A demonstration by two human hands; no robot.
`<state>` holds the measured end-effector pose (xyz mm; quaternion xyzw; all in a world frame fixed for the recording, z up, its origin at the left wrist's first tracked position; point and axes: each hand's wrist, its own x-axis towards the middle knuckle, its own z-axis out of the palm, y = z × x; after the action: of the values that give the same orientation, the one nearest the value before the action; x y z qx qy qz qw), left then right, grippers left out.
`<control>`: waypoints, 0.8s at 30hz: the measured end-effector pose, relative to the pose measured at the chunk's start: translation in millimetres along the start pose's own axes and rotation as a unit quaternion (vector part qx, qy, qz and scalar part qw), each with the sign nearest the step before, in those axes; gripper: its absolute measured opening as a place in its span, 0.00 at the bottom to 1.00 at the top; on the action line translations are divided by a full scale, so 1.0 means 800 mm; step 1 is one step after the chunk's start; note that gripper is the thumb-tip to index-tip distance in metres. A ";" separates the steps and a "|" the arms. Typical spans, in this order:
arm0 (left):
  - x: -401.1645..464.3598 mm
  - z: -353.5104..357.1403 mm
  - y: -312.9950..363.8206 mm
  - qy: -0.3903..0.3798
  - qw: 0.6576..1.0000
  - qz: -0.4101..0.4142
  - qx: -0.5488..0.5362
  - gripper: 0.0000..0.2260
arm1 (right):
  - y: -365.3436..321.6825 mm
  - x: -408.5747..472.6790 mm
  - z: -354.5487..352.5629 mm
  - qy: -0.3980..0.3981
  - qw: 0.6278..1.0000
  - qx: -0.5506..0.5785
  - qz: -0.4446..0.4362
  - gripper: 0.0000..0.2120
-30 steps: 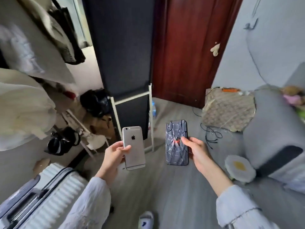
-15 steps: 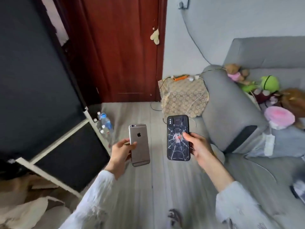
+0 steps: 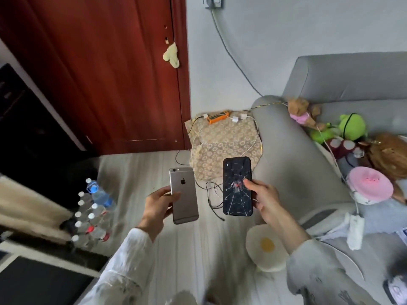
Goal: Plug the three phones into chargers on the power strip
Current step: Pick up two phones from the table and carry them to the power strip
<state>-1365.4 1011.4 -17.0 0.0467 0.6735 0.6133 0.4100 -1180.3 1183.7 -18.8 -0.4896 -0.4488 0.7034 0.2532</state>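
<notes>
My left hand [image 3: 157, 208] grips a grey phone [image 3: 184, 194] by its left edge, back side up. My right hand [image 3: 263, 197] holds a black phone [image 3: 237, 190] with a spider-web case, also back side up. Both are held above the floor in front of me. Farther ahead an orange power strip [image 3: 218, 117] with white chargers [image 3: 239, 117] lies on a patterned cloth-covered stand [image 3: 220, 146] beside the sofa. White and black cables [image 3: 212, 192] trail from it onto the floor. A third phone is only partly visible at the bottom right corner [image 3: 395, 290].
A grey sofa [image 3: 293, 155] with plush toys [image 3: 350, 128] fills the right side. A red door [image 3: 110, 73] stands ahead on the left. Several water bottles [image 3: 92, 212] sit on the floor at left. An egg-shaped cushion [image 3: 265, 247] lies by the sofa.
The view has swung right and come nearer to the stand and sofa. Both hands still hold their phones in the same way.
</notes>
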 end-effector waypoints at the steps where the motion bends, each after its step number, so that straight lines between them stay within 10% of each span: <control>1: 0.002 0.001 0.003 0.004 1.000 0.001 -0.001 0.08 | -0.001 0.002 0.000 -0.005 1.000 -0.002 0.003 0.03; 11: 0.238 0.090 0.056 -0.004 0.999 -0.038 -0.018 0.11 | -0.071 0.225 0.022 0.030 0.998 -0.022 0.051 0.16; 24: 0.498 0.172 0.102 0.025 0.990 -0.139 0.020 0.09 | -0.129 0.501 0.059 0.047 0.985 -0.065 0.151 0.10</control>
<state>-1580.3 1365.1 -131.4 -0.0544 0.6958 0.5377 0.4730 -1389.7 1533.0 -107.4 -0.5995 -0.4021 0.6792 0.1326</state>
